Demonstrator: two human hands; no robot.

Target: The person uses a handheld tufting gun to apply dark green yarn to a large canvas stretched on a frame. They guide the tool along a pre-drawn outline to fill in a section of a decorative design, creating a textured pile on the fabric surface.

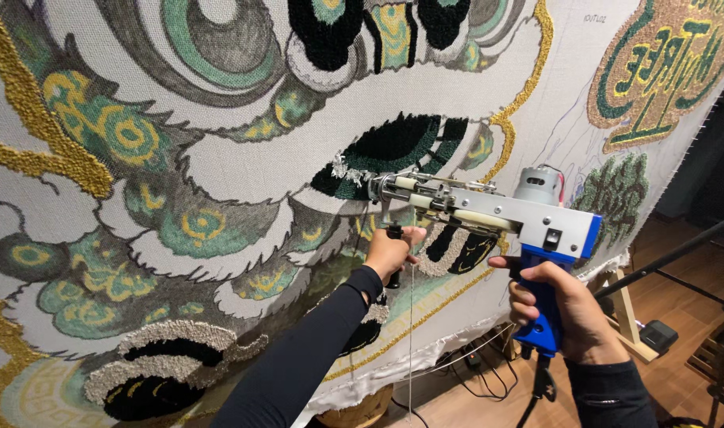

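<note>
Tufting gun (489, 210) sits with its needle on the stretched cloth (298, 166) at a dark patch, my right hand (564, 313) wrapped round its blue handle, left hand (389, 252) clasping the front grip, so I judge tufting underway and steady pressure needed.

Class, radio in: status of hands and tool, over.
Left hand on front handle. Right hand gripping tufting gun. Needle at cloth; yarn strand hanging below.

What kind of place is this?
Probably a rug-tufting studio or workshop. A large stretched backing cloth partly filled with tufted yarn stands on a wooden frame, and both hands hold a blue tufting gun against it. Wood floor, cables below.
</note>
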